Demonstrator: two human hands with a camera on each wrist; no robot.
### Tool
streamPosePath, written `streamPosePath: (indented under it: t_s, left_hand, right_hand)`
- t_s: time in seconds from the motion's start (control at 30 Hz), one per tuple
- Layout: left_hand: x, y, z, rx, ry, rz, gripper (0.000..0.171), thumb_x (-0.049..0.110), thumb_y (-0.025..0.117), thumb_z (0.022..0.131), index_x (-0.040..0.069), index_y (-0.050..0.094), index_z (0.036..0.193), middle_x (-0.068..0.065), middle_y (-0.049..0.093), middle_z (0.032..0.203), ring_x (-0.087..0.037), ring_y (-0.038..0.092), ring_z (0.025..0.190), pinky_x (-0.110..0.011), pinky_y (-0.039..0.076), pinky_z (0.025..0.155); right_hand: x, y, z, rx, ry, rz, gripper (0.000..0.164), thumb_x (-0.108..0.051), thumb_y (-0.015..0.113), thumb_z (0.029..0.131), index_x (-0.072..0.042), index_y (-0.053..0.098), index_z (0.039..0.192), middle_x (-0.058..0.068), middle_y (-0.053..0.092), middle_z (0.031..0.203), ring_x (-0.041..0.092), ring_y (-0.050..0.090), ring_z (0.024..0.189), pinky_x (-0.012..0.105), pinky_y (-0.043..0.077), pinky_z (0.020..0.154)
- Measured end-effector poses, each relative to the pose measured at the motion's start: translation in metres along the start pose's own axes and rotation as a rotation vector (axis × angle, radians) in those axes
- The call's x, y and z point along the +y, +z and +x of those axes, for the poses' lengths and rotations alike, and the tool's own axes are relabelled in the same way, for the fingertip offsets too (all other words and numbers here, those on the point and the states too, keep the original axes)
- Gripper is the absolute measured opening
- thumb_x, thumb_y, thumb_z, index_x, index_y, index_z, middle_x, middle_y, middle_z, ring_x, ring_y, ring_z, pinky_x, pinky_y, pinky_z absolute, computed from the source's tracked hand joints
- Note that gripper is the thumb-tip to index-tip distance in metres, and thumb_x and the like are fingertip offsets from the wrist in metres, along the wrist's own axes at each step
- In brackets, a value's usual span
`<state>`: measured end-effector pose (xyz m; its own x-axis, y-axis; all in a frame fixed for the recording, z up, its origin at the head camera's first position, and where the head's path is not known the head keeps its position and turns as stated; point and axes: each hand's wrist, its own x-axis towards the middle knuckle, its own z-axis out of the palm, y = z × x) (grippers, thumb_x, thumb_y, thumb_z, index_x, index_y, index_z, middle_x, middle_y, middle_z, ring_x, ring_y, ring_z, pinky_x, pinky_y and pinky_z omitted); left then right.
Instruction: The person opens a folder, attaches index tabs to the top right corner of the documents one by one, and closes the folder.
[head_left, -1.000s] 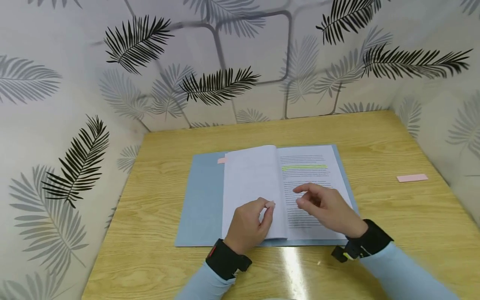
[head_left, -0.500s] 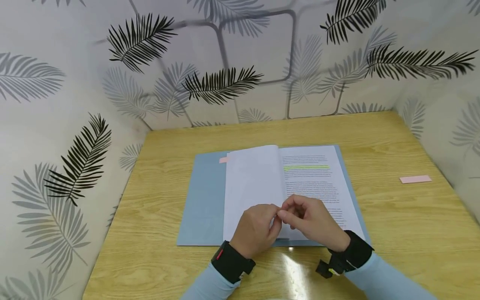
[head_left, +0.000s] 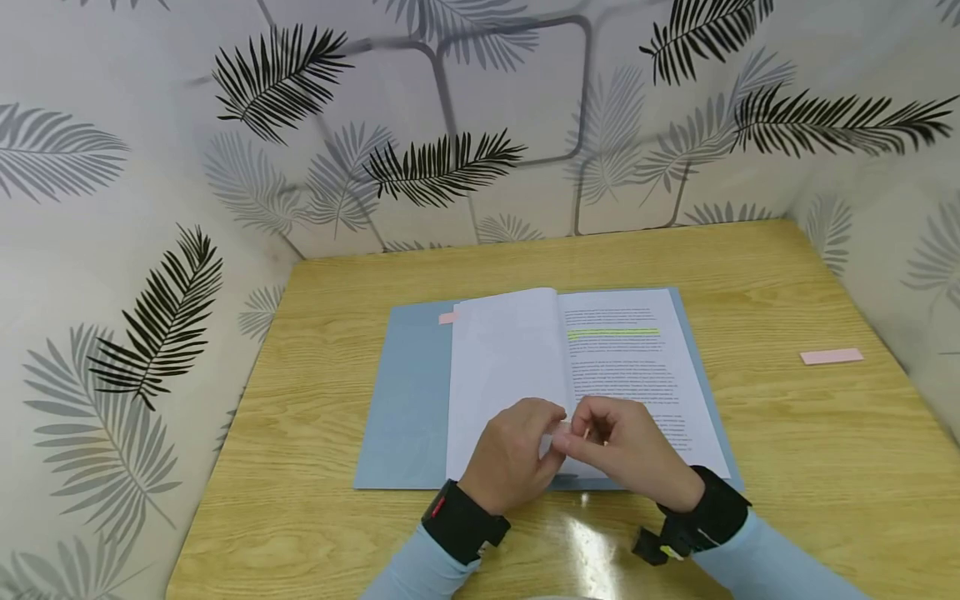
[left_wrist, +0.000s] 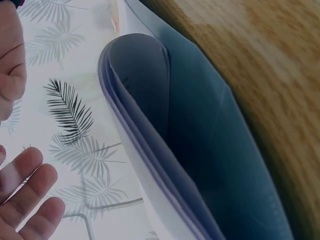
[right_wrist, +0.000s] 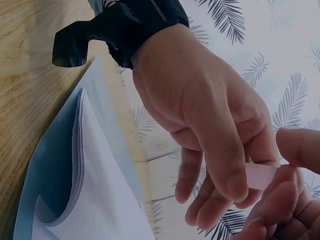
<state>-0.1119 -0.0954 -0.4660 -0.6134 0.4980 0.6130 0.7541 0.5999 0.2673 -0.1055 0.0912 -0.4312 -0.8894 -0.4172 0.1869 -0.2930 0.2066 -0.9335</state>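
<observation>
An open document folder [head_left: 408,392] lies on the table with its white pages [head_left: 502,358] spread. Over its lower middle, a small pale pink sticky tab [right_wrist: 260,176] stretches between both hands. My left hand [head_left: 512,454] pinches one end with thumb and forefinger. The fingertips of my right hand [head_left: 626,446] pinch the other end. In the right wrist view, the left hand's thumb [right_wrist: 222,150] lies against the tab. The left wrist view has only parts of the hands at its left edge, and the tab is out of sight there.
A pink strip [head_left: 831,357] lies at the right of the wooden table [head_left: 300,350]. Another pink tab [head_left: 447,318] sticks out from the pages' upper left edge. Yellow-green highlighting [head_left: 613,333] crosses the printed right page. Leaf-patterned cloth [head_left: 510,100] stands behind and at the sides.
My right hand has moved left and down to meet the left hand, and its fingers have taken hold of the tab. The left hand has barely moved. The folder stays put.
</observation>
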Motion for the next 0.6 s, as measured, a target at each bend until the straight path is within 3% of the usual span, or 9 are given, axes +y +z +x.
streamPosePath:
  t_s: [0.23,0.4,0.6]
  left_hand:
    - [-0.002,-0.003,-0.002,-0.009,-0.021,-0.063,0.025,0.024,0.069,0.087,0.008,0.06,0.105,-0.002,0.065,0.094,-0.011,0.062,0.084,-0.02,0.051,0.077]
    - [-0.004,-0.007,-0.003,-0.018,-0.031,-0.049,0.024,0.028,0.068,0.09,0.009,0.062,0.104,-0.001,0.066,0.093,-0.009,0.062,0.086,-0.019,0.051,0.078]
    - [-0.006,-0.008,-0.003,-0.03,-0.023,-0.045,0.028,0.029,0.074,0.086,0.009,0.066,0.105,0.001,0.068,0.096,-0.009,0.064,0.09,-0.018,0.05,0.081]
  right_hand:
    - [0.001,-0.006,-0.001,0.021,0.009,-0.053,0.024,-0.018,0.074,0.086,-0.017,0.053,0.074,-0.007,0.038,0.056,0.006,0.033,0.046,0.023,0.025,0.041]
    - [0.004,-0.011,-0.002,0.035,-0.001,-0.083,0.026,-0.019,0.074,0.086,-0.017,0.051,0.073,-0.006,0.036,0.056,0.006,0.031,0.046,0.024,0.025,0.041]
    - [0.006,-0.015,-0.003,0.044,0.003,-0.098,0.028,-0.018,0.074,0.086,-0.016,0.049,0.073,-0.007,0.036,0.056,0.006,0.031,0.047,0.024,0.026,0.043]
